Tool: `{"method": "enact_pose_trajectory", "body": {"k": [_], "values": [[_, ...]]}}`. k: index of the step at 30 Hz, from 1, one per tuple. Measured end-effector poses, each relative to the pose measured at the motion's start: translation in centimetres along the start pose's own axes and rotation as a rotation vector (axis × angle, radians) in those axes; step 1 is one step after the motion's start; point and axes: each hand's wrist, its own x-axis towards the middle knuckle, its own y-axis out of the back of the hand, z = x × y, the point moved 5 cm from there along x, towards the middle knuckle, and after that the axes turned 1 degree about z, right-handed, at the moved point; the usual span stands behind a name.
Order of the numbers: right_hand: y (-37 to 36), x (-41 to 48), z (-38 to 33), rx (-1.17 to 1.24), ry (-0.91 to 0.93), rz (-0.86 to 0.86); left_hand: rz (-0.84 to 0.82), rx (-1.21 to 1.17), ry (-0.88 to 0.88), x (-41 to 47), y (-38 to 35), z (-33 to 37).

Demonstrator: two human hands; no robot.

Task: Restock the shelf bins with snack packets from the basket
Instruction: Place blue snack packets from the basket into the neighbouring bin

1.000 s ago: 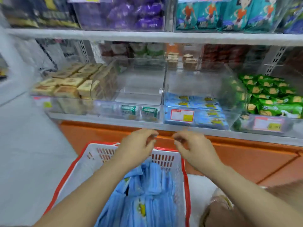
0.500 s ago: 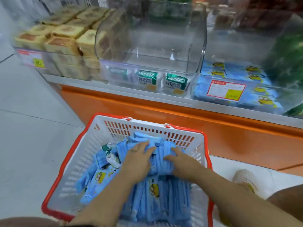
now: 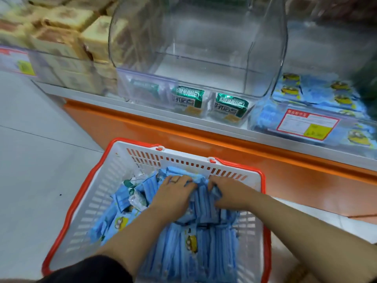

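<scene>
1. One second ago both hands were up by the shelf edge and held nothing. Now they are down in the basket (image 3: 106,180).
2. Half a second ago the hands lay flat on the packets. Now the fingers have curled in.
3. The left hand (image 3: 175,193) and the right hand (image 3: 230,194) sit side by side at the far end of the basket. Each grip is curled round a bunch of blue packets (image 3: 191,242) and squeezes it from its own side.
4. The basket stands on the floor, just in front of the orange shelf base. Lots of blue packets stand on edge inside it. The bunch has not been lifted yet.
5. The blue bin (image 3: 318,99), up on the right behind the red tag (image 3: 306,124), holds the same kind of packets. The middle clear bin (image 3: 195,48) shows only green packets (image 3: 188,97) at its front.
6. This looks like the start of a new load. The next move is likely up and right to the blue bin. The bunch is loose, so some packets could slip out.
</scene>
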Motion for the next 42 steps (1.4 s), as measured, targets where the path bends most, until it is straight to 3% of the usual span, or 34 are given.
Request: {"method": "enact_pose_trajectory", "body": {"k": [2, 5, 7, 10, 15, 21, 24, 27, 33, 36, 39, 42], "values": [[2.6, -0.9, -0.7, 0.111, 0.018, -0.004, -0.003, -0.192, 0.037, 0.7, 1.9, 0.0], [5.3, -2.7, -1.6, 0.370, 0.053, -0.039, -0.137, -0.555, 0.113, 1.3, 4.1, 0.4], [6.3, -4.0, -1.9, 0.472, 0.075, -0.054, -0.194, -0.680, 0.105, 1.4, 5.6, 1.1], [7.7, -6.5, -2.6, 0.504, 0.122, 0.011, -0.132, -0.790, 0.059, 1.0, 7.5, 2.4], [10.6, -11.8, -4.3, 0.401, 0.168, 0.413, -0.005, -0.998, 0.032, -1.8, 11.3, 3.8], [15.7, -18.4, -7.5, 0.665, 0.284, 0.846, 0.303, -1.161, -0.016, -4.8, 20.9, 7.0], [17.5, -20.2, -8.7, 0.611, 0.321, 0.975, 0.535, -1.125, -0.001, -5.5, 23.6, 9.1], [18.8, -20.9, -9.0, 0.558, 0.314, 1.054, 0.660, -1.026, -0.037, -5.6, 25.3, 11.2], [22.8, -22.0, -6.8, 0.533, 0.276, 1.161, 0.639, -0.849, -0.176, -3.8, 27.8, 13.1], [25.5, -21.5, -4.7, 0.474, 0.225, 1.175, 0.748, -0.682, -0.210, -2.0, 29.3, 12.0], [28.6, -19.2, -2.3, 0.288, 0.115, 1.150, 0.850, -0.545, -0.158, 0.9, 30.7, 10.3], [31.5, -15.8, 0.0, -0.005, -0.013, 1.096, 0.806, -0.493, -0.082, 4.7, 31.8, 9.5]]}}
